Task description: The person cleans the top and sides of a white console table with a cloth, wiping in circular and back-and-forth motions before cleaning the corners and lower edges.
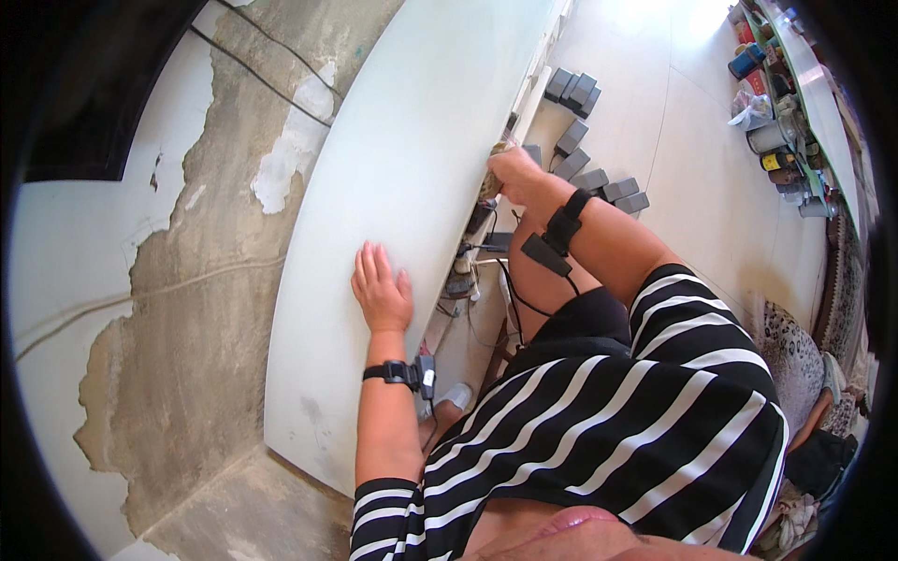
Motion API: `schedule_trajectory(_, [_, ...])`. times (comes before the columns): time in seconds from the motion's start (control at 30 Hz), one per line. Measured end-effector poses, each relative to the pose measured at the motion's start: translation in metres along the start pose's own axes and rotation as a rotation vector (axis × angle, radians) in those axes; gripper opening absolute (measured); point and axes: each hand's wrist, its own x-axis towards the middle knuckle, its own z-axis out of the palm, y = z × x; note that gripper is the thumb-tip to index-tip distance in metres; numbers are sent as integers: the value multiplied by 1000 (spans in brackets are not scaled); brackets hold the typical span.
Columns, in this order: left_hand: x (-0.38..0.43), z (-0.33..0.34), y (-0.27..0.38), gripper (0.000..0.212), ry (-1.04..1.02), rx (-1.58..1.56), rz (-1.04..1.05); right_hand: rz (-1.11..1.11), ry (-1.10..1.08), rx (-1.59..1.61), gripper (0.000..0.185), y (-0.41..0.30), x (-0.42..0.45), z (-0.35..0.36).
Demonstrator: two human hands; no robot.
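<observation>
My left hand [382,294] lies palm down on a long white tabletop [393,161], with the thumb apart and nothing held. At the table's right edge, my right hand [518,172] reaches into the cluttered space just below the top. Its fingers are curled beside a brown patterned object [490,184], partly hidden under the edge. Whether they grip it is unclear. Dark devices and cables [463,270] crowd that space nearer to me. Each wrist wears a black strap with a wired module, the right one [561,235] and the left one [414,374].
Several dark grey blocks [572,165] stand on the pale tiled floor [645,91] right of the table. Along the far right, a shelf [807,77] holds jars, cans and a plastic bag [751,111]. Peeling plaster wall [217,308] borders the table's left side. Black cables hang near my legs.
</observation>
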Motion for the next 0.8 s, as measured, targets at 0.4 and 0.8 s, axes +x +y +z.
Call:
schedule_trajectory(0.4, [-22,-25,-23,65,-138,107,-160,205,756,-127,28,-206,53,1])
schedule_trajectory(0.8, [-19,-33,-28,64,-161,104,-200,-564,235,-839,33,-214,87,-1])
